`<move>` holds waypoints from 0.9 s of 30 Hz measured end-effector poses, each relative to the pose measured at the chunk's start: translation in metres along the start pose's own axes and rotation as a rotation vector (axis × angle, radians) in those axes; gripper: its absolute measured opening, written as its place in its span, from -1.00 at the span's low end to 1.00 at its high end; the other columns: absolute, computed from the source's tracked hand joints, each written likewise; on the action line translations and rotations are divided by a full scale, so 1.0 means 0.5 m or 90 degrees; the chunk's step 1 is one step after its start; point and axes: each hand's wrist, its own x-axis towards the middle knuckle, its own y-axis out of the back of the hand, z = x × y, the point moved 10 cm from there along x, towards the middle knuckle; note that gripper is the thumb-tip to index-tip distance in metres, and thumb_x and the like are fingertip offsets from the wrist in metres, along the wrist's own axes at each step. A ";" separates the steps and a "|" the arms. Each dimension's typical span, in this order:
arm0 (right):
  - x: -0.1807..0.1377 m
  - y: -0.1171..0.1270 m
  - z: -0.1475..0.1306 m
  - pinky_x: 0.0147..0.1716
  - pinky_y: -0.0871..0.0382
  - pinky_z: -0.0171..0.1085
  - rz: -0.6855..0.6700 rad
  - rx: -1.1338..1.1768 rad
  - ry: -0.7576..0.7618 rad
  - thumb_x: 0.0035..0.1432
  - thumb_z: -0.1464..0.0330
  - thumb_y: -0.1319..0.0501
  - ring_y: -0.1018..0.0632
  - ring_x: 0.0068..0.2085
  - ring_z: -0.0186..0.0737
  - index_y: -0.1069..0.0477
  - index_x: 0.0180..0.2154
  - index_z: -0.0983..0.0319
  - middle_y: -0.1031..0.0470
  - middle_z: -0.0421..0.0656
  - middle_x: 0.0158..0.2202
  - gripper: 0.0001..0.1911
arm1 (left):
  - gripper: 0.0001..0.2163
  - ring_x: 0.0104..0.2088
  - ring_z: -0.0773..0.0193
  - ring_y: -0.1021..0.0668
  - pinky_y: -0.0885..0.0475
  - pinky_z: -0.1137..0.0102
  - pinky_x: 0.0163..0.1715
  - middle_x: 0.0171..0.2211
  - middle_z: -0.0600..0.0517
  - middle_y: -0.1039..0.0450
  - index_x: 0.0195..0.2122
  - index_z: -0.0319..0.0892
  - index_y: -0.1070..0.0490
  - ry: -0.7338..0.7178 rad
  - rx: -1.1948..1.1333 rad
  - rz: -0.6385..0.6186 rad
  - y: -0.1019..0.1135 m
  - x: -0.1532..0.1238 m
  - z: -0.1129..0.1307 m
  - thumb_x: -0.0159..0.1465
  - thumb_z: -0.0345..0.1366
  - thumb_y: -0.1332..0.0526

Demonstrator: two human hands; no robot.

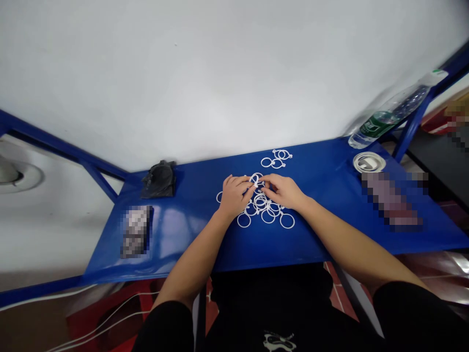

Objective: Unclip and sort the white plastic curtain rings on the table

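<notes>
White plastic rings with small eyelets, like curtain rings (268, 216), lie in a loose, overlapping pile on the blue table (190, 244). Over the left side of the pile is my left hand (234, 194), its fingers and thumb closed on a tilted white ring (253, 180). From the other side, my right hand (285, 189) has its thumb and fingertips closed at the same ring. Both hands partly cover the rings beneath them. Several more rings (277, 163) sit apart in a small group beyond my hands, towards the wall.
At the back left lies a black plastic bag (160, 180), with a blurred-out item (136, 231) in front of it. A water bottle (381, 124) leans at the back right, near a coiled white cable (369, 162) and another blurred item (394, 200). The white wall (220, 88) borders the table's far edge.
</notes>
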 end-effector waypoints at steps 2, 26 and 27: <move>-0.003 0.005 -0.010 -0.33 -0.35 -0.26 0.015 0.007 -0.003 0.36 0.24 -0.19 -0.54 -0.32 -0.23 -0.46 0.13 0.20 -0.62 -0.14 -0.21 -0.63 | -0.85 -0.01 0.13 -0.62 -0.26 0.03 0.26 -0.03 0.03 -0.65 -0.17 -0.01 -0.62 -0.022 -0.001 0.006 0.006 0.001 0.012 0.46 -0.17 -0.26; -0.005 -0.007 -0.030 -0.33 -0.31 -0.24 -0.080 -0.028 -0.005 0.17 0.28 -0.18 -0.55 -0.37 -0.22 -0.57 -0.15 0.14 -0.63 -0.22 -0.35 -0.74 | -0.84 0.03 0.14 -0.60 -0.32 0.06 0.29 0.07 -0.04 -0.56 -0.17 -0.04 -0.60 -0.124 -0.021 -0.093 -0.014 -0.001 0.050 0.47 -0.21 -0.22; -0.005 -0.010 -0.036 -0.33 -0.29 -0.23 -0.087 -0.041 0.009 0.16 0.29 -0.16 -0.56 -0.35 -0.20 -0.56 -0.16 0.14 -0.63 -0.21 -0.35 -0.74 | -0.85 -0.01 0.16 -0.61 -0.32 0.06 0.29 0.08 -0.04 -0.56 -0.17 -0.04 -0.61 -0.130 -0.024 -0.092 -0.012 -0.001 0.053 0.46 -0.21 -0.23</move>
